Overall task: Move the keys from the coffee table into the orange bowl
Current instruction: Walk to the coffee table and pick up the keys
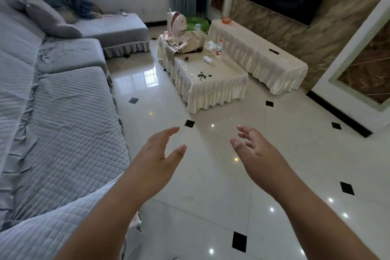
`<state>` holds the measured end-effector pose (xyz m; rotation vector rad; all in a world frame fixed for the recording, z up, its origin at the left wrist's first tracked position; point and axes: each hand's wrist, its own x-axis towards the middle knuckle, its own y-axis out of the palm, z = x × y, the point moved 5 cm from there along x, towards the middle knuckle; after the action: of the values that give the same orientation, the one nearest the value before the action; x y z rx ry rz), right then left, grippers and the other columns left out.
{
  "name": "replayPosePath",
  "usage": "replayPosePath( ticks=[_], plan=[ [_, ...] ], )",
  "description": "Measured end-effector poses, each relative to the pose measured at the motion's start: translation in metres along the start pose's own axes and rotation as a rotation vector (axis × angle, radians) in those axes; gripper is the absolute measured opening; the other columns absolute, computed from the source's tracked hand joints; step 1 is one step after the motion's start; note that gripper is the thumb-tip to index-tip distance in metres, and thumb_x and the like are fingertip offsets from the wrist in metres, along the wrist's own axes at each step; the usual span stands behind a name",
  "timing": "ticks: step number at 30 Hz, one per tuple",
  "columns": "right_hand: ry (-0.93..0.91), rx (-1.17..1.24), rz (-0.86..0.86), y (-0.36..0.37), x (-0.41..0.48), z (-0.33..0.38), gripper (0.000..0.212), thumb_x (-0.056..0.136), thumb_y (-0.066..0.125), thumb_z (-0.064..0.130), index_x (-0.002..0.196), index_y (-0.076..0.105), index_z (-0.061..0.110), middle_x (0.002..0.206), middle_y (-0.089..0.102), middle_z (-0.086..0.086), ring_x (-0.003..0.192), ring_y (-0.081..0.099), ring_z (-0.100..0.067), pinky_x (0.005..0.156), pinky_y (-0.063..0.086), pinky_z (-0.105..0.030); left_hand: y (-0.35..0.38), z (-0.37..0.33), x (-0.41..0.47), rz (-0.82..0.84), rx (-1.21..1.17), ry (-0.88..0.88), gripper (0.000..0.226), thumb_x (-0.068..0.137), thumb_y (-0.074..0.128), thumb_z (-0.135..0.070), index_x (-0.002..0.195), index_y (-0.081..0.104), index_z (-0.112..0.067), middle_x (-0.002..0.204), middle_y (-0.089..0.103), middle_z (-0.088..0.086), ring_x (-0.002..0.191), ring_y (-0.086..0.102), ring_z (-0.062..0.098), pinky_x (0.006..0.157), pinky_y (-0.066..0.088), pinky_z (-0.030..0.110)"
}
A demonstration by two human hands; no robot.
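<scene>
1. The left hand [159, 155] hovers above the floor with its palm turned inward. Its fingers are spread wide and loosely straight, and it holds nothing.
2. The right hand [256, 150] faces it in the same pose, fingers spread and slightly bent, and it is also empty. The two hands are apart.
3. Below both hands lies a glossy cream tiled floor with small black diamond insets [211, 175].
4. To the left runs a long grey quilted sofa [63, 112].
5. Ahead stands a low coffee table draped in a cream frilled cloth [223, 79]. The bunch of keys with dark fobs [202, 75] lies on its near half, well apart from both hands.
6. Further back on that table are a small white roll [207, 59], a clear plastic bottle with a red cap [219, 48] and a beige tote bag [185, 45].
7. The small orange bowl [225, 20] sits on the far end of a long cream-draped bench [274, 63] by the marbled wall, well apart from the keys.
</scene>
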<state>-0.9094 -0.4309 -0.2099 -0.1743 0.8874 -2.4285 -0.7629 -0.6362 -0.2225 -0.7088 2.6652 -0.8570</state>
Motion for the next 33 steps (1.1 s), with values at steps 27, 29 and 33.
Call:
replayPosePath(
  ticks=[27, 29, 33],
  plan=[
    [-0.026, 0.079, 0.045, -0.079, 0.333, -0.057, 0.051, 0.090, 0.047, 0.059, 0.138, 0.041, 0.042, 0.135, 0.050, 0.013, 0.118, 0.051, -0.005, 0.095, 0.041, -0.033, 0.056, -0.070, 0.312, -0.078, 0.030, -0.019, 0.054, 0.082, 0.046, -0.069, 0.133, 0.037, -0.058, 0.135, 0.042, -0.022, 0.121, 0.042, -0.002, 0.098, 0.039, 0.031],
    [-0.026, 0.066, 0.064, -0.081, 0.350, -0.060, 0.050, 0.090, 0.047, 0.058, 0.138, 0.041, 0.041, 0.136, 0.051, 0.013, 0.120, 0.050, -0.005, 0.097, 0.041, -0.034, 0.063, -0.070, 0.328, -0.065, 0.025, -0.030, 0.057, 0.079, 0.044, -0.073, 0.133, 0.037, -0.057, 0.138, 0.043, -0.021, 0.125, 0.041, -0.003, 0.103, 0.039, 0.033],
    [-0.021, 0.053, 0.090, -0.083, 0.386, -0.065, 0.051, 0.091, 0.048, 0.056, 0.140, 0.041, 0.039, 0.137, 0.050, 0.013, 0.123, 0.048, -0.005, 0.097, 0.039, -0.031, 0.069, -0.068, 0.367, -0.054, 0.009, -0.058, 0.060, 0.077, 0.041, -0.076, 0.134, 0.035, -0.058, 0.141, 0.042, -0.022, 0.126, 0.040, -0.003, 0.105, 0.039, 0.035]
  ],
)
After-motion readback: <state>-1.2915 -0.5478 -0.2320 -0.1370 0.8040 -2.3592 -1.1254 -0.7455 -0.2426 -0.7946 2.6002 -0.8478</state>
